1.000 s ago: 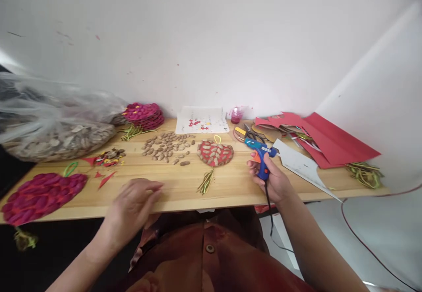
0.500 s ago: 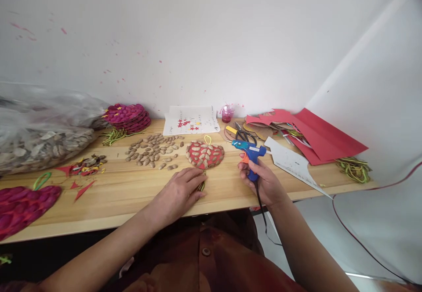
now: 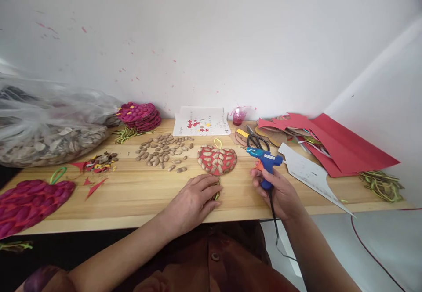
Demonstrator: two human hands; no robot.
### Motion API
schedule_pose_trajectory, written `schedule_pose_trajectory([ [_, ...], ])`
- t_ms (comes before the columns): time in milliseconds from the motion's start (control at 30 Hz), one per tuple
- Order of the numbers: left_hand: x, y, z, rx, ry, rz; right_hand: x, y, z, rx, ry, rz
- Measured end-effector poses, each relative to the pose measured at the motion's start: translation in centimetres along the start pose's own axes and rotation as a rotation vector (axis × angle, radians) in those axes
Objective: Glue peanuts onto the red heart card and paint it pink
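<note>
A red heart-shaped card covered with peanuts (image 3: 217, 160) lies on the wooden table (image 3: 141, 191), with a yellow loop at its top. My left hand (image 3: 194, 200) rests flat just below it, fingers stretched out over a small bundle of green and yellow strings (image 3: 217, 194). My right hand (image 3: 277, 189) grips a blue glue gun (image 3: 264, 162) upright to the right of the heart, nozzle pointing left; its black cord hangs off the table edge.
Loose peanuts (image 3: 163, 149) lie left of the heart. A clear bag of shells (image 3: 49, 129), purple hearts (image 3: 29, 202), a stack of purple hearts (image 3: 140, 115) and red scraps (image 3: 95, 164) sit left. Scissors (image 3: 255, 138), a star sheet (image 3: 201, 125), a pink cup (image 3: 238, 115) and red paper (image 3: 339, 145) sit right.
My left hand moved right from the table's front edge to the string bundle below the heart and stayed there. The right hand kept hold of the glue gun.
</note>
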State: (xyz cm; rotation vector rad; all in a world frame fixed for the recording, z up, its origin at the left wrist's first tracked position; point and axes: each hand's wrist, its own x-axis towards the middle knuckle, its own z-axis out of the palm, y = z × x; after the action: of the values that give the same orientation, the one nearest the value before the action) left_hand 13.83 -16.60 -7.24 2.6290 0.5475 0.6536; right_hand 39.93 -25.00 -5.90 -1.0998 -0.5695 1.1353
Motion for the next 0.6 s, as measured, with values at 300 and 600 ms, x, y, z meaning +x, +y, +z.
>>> schedule_pose_trajectory([
  [300,-0.9,-0.8,0.1,-0.054,0.016,0.018,-2.1,-4.2,-2.9,0.054,0.321,0.086],
  [600,-0.8,-1.4,0.2,-0.035,0.052,0.069,-3.5,-7.0,-8.4,-0.197,0.562,-0.057],
])
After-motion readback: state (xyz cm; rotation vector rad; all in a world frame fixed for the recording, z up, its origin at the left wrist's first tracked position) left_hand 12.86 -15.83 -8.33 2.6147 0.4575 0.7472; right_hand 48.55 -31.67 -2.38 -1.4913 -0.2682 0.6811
